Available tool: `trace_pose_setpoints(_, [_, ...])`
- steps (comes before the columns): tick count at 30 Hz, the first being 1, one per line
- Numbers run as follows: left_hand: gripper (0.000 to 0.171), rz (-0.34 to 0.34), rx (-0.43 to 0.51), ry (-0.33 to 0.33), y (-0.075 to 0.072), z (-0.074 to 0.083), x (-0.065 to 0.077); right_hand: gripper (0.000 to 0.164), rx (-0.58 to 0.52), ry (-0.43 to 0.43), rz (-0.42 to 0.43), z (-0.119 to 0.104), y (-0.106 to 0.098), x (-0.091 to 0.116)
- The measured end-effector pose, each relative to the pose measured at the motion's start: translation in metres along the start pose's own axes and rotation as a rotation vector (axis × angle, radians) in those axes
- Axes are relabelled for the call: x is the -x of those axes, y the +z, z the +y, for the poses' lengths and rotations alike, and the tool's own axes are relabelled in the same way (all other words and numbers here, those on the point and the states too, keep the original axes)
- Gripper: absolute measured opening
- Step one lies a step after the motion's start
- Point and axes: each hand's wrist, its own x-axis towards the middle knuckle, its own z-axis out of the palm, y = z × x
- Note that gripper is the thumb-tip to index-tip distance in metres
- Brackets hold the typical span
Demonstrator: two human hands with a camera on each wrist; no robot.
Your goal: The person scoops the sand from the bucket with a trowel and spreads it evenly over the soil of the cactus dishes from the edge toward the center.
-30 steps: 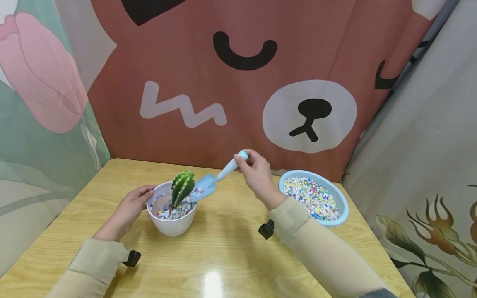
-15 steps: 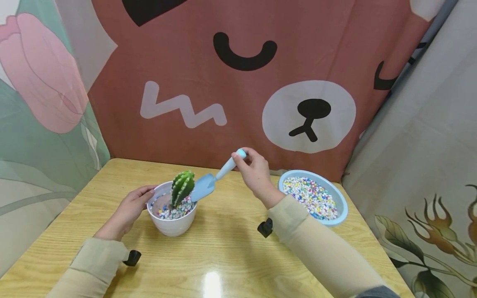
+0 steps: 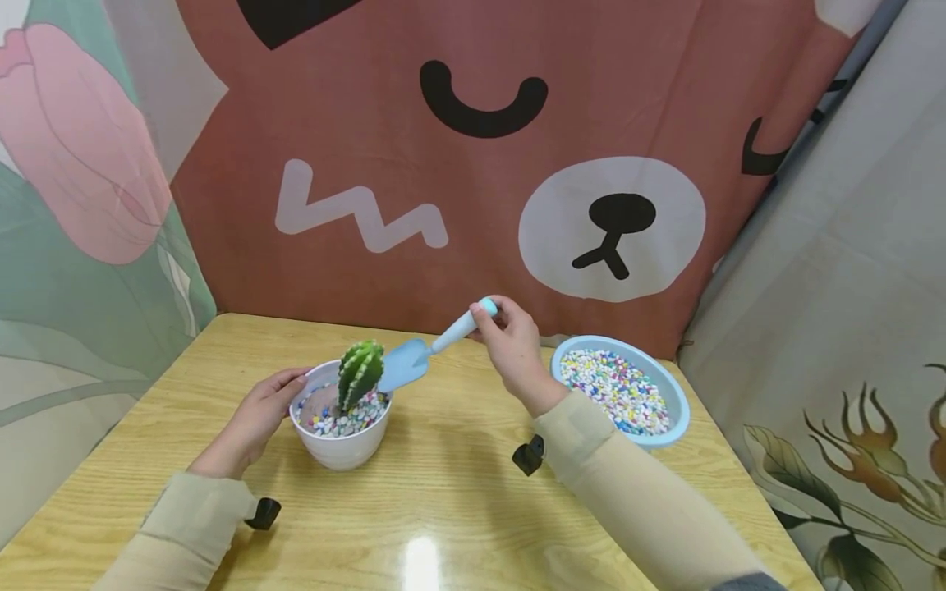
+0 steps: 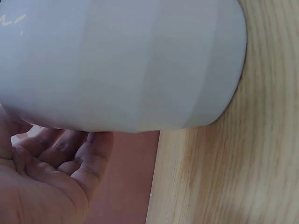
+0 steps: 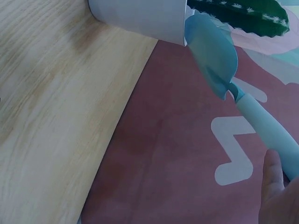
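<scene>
A white pot [image 3: 342, 447] stands on the table with a green cactus [image 3: 360, 376] in it. Coloured pebbles [image 3: 347, 423] cover part of the pot's filling. My left hand [image 3: 259, 419] holds the pot by its left rim; in the left wrist view its curled fingers [image 4: 88, 161] lie against the pot wall. With my right hand [image 3: 512, 349] I grip a light blue trowel [image 3: 406, 364] near the end of its handle. The trowel blade tilts down to the pot's right rim, beside the cactus, with no pebbles visible on it.
A light blue oval basin [image 3: 678, 410] full of multicoloured pebbles [image 3: 617, 392] stands at the table's right, beyond my right forearm. The wooden table [image 3: 458, 492] backs onto a curtain [image 3: 355, 279] with a bear print. Another printed curtain [image 3: 828, 328] hangs at the right.
A second ago pebbles lay on the trowel's blade; they have gone off it at the pot. The blade has since lifted slightly. My left hand and the pot stay in place.
</scene>
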Motion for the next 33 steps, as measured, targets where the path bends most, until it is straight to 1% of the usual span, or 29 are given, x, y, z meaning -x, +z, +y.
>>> trace_pose_setpoints(5, [0.054,0.017,-0.019,-0.007,0.0,0.0,0.001,0.029,-0.1,0.031,0.021,0.004,-0.004,0.0])
trace_pose_setpoints(11, [0.056,0.024,0.014,-0.021,-0.001,0.006,0.006,0.028,-0.18,0.102,0.092,0.007,-0.01,-0.003])
trace_pose_setpoints(13, [0.057,0.033,0.013,-0.012,-0.002,0.009,0.008,0.029,-0.21,0.12,0.111,0.008,-0.013,-0.004])
trace_pose_setpoints(16, [0.056,0.049,-0.018,0.01,-0.003,0.014,0.01,0.026,-0.264,0.155,0.135,0.01,-0.017,-0.004])
trace_pose_setpoints(18, [0.055,0.055,-0.037,0.025,-0.004,0.017,0.012,0.024,-0.302,0.182,0.144,0.011,-0.021,-0.003])
trace_pose_setpoints(21, [0.055,0.06,-0.042,0.035,-0.004,0.019,0.013,0.02,-0.339,0.214,0.149,0.014,-0.026,-0.002])
trace_pose_setpoints(25, [0.055,0.063,-0.037,0.033,-0.003,0.021,0.014,0.019,-0.354,0.227,0.154,0.014,-0.035,0.002])
trace_pose_setpoints(33, [0.06,0.086,-0.02,0.05,-0.003,0.027,0.012,0.021,-0.358,0.243,0.178,0.013,-0.063,0.005])
